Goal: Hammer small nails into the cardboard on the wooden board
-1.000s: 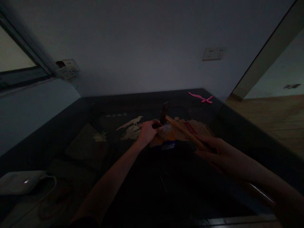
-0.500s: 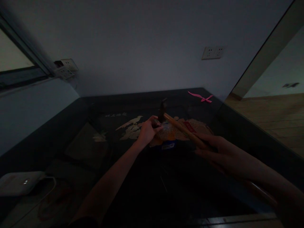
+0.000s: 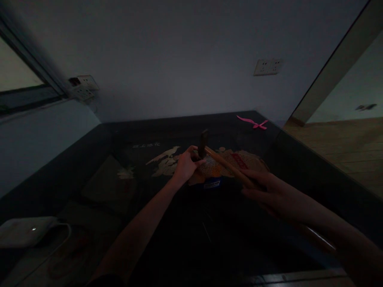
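Note:
My right hand [image 3: 266, 189] is wrapped round the wooden handle of a hammer [image 3: 221, 160]. The dark hammer head is low, right beside the fingertips of my left hand [image 3: 187, 163]. Those fingers are pinched together over the near-left end of a patterned plastic packet [image 3: 214, 167]; what is between them is too dark and small to make out. The packet, orange and clear with a red label and a blue patch, lies on the dark tabletop [image 3: 179, 127].
A pink ribbon [image 3: 254, 122] lies at the table's back right corner. At the left front sits a white device [image 3: 26, 231] with a cable. Wall sockets [image 3: 267, 67] are above the table, and a window frame is at the left.
The hammer head has come down a little toward my left fingertips, and my right hand has shifted slightly left with the handle. My left hand has barely moved.

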The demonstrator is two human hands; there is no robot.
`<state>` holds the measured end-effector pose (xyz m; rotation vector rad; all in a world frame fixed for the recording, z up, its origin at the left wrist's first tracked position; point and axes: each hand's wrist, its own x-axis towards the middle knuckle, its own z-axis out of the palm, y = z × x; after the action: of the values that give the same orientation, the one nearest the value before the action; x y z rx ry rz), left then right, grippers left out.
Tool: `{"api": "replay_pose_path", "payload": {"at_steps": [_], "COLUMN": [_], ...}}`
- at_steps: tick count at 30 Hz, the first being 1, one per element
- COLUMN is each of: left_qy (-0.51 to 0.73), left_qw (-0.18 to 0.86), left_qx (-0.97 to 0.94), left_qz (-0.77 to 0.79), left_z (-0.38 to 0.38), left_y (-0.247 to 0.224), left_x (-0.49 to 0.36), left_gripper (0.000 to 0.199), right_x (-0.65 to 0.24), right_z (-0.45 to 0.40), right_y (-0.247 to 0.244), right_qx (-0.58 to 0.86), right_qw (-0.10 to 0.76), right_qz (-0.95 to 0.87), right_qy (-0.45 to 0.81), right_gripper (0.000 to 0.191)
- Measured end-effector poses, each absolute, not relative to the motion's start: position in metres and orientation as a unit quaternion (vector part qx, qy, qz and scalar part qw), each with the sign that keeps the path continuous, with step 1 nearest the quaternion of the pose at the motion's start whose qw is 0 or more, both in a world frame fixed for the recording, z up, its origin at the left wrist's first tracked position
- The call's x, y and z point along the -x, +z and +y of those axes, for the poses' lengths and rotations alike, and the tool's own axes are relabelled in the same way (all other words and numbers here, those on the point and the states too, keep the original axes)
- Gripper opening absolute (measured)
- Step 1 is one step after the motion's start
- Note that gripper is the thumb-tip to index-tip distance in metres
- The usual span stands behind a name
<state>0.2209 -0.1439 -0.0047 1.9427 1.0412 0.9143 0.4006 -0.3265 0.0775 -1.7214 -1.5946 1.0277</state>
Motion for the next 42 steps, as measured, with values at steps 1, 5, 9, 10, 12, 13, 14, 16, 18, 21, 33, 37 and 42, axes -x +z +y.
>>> {"api": "replay_pose_path", "payload": {"at_steps": [1, 5, 9, 10, 12, 13, 14, 16, 18, 21, 33, 37, 42], "left_qy": [0.352, 0.357, 0.372, 0.370, 0.367, 0.366, 0.366, 0.370, 0.373, 0.369, 0.367, 0.370, 0.377], "left_qw": [0.364, 0.376, 0.394, 0.393, 0.382, 0.376, 0.371, 0.369, 0.371, 0.367, 0.360, 0.350, 0.361], "left_qx": [-0.760, -0.757, -0.746, -0.747, -0.754, -0.757, -0.759, -0.759, -0.757, -0.760, -0.764, -0.772, -0.767], "left_qz": [0.406, 0.399, 0.388, 0.387, 0.388, 0.389, 0.390, 0.388, 0.386, 0.390, 0.390, 0.380, 0.373], "left_z": [-0.145, -0.147, -0.145, -0.145, -0.144, -0.144, -0.144, -0.143, -0.143, -0.144, -0.142, -0.143, -0.145], "left_y": [-0.003, -0.001, -0.004, -0.004, -0.005, -0.006, -0.006, -0.007, -0.007, -0.005, -0.009, -0.009, -0.008], "left_x": [-0.221, -0.221, -0.222, -0.222, -0.222, -0.222, -0.222, -0.222, -0.222, -0.222, -0.222, -0.221, -0.221], "left_gripper": [0.035, 0.031, 0.034, 0.034, 0.033, 0.033, 0.033, 0.034, 0.034, 0.033, 0.032, 0.031, 0.029], "right_x": [-0.401, -0.403, -0.404, -0.403, -0.404, -0.404, -0.404, -0.406, -0.407, -0.407, -0.403, -0.404, -0.407], "right_z": [-0.326, -0.328, -0.329, -0.329, -0.329, -0.329, -0.329, -0.330, -0.331, -0.331, -0.333, -0.333, -0.336], "right_y": [0.076, 0.074, 0.073, 0.071, 0.067, 0.066, 0.065, 0.065, 0.067, 0.066, 0.064, 0.056, 0.056], "right_qx": [0.649, 0.641, 0.650, 0.654, 0.657, 0.656, 0.655, 0.651, 0.647, 0.642, 0.660, 0.661, 0.657], "right_qw": [0.282, 0.302, 0.323, 0.320, 0.312, 0.311, 0.313, 0.328, 0.345, 0.357, 0.339, 0.325, 0.378], "right_qz": [-0.592, -0.606, -0.595, -0.583, -0.562, -0.554, -0.549, -0.549, -0.553, -0.553, -0.530, -0.521, -0.529], "right_qy": [0.386, 0.361, 0.347, 0.360, 0.394, 0.407, 0.414, 0.409, 0.395, 0.393, 0.411, 0.431, 0.381], "right_gripper": [0.044, 0.043, 0.042, 0.043, 0.044, 0.044, 0.045, 0.047, 0.047, 0.045, 0.052, 0.053, 0.047]}}
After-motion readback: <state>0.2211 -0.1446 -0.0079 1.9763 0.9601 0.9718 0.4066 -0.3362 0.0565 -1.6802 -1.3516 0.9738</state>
